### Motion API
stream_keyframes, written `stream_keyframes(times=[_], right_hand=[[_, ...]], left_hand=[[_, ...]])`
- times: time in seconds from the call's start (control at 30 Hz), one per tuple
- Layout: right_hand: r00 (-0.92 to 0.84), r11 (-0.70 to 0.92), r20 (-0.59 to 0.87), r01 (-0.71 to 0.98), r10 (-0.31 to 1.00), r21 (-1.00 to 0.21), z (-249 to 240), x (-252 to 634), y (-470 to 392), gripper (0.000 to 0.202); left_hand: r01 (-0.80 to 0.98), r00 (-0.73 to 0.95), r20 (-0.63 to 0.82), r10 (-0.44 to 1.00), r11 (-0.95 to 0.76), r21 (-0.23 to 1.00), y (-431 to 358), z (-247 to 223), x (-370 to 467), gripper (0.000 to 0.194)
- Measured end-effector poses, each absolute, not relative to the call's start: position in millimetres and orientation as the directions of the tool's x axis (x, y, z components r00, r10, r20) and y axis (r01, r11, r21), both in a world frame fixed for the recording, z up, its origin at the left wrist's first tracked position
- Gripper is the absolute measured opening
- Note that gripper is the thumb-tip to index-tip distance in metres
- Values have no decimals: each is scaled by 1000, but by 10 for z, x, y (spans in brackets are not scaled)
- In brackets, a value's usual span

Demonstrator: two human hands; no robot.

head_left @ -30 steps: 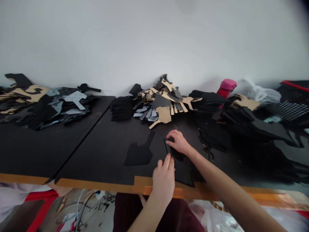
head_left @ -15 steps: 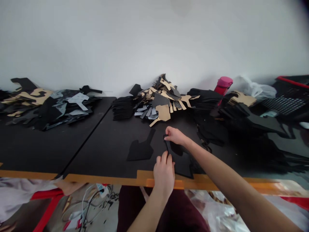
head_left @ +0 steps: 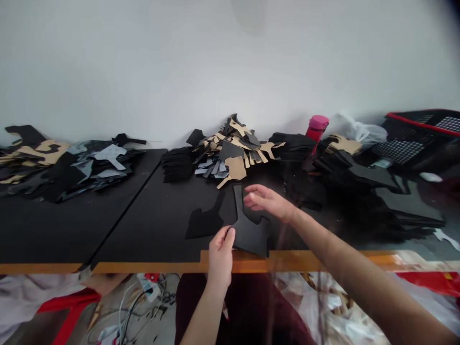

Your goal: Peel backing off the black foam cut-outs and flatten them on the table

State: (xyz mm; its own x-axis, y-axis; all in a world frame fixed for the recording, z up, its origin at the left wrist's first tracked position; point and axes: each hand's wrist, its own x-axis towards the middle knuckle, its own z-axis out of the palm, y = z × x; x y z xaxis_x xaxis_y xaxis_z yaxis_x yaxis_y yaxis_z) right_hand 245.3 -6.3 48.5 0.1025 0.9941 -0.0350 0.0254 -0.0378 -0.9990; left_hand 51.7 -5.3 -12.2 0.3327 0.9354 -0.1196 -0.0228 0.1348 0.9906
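Observation:
My left hand (head_left: 221,256) pinches the lower left edge of a dark cut piece (head_left: 250,232), thumb on top. This piece has a wide body near the table's front edge and a narrow strip pointing toward the wall. Just right of that strip, my right hand (head_left: 268,201) hovers with its fingers apart, holding nothing. A similar black piece (head_left: 204,221) lies flat on the table to the left. Behind both is a heap of tan, grey and black cut pieces (head_left: 235,153).
Neat black stacks (head_left: 178,164) flank the heap. Further left lies a mixed pile (head_left: 104,163). On the right are a pink-capped bottle (head_left: 316,127), dark pieces (head_left: 370,175) and a black basket with a red rim (head_left: 406,139). Orange tape (head_left: 143,267) lines the table's front edge.
My right hand has let go of the dark piece and opened. The piece now lies with its broad face visible, and my left hand has shifted left to its lower left edge. The view has turned slightly right.

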Motion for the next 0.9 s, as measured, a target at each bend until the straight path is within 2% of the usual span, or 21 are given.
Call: stream_keyframes(times=[0.07,0.23,0.3,0.4,0.5,0.63,0.77,0.9], right_hand=[[66,-68,-62,96,996,-993,355,2415,-242,50],[130,23,67,318,989,-948,106,2313,-525,20],[140,45,97,333,985,-942,83,2292,-557,19],[159,58,117,332,980,-941,96,2293,-565,19],[169,69,134,344,976,-937,96,2321,-547,18],[201,107,159,250,967,-962,36,2356,-518,24],[267,114,166,201,949,-973,6,2370,-596,26],[154,-22,-28,-45,988,-999,32,2370,-838,33]], left_hand=[[-92,293,-189,937,225,970,-88,-122,485,50],[-307,364,-283,887,401,863,-187,-71,498,54],[-320,355,-253,900,371,872,-210,-56,508,52],[-250,306,-199,931,281,927,-219,-61,492,48],[-228,345,-180,921,268,936,-223,-79,452,47],[-224,390,-178,903,281,933,-245,-108,424,48],[-192,362,-170,917,252,949,-258,-153,438,45],[-176,339,-179,924,249,952,-242,-208,465,44]])
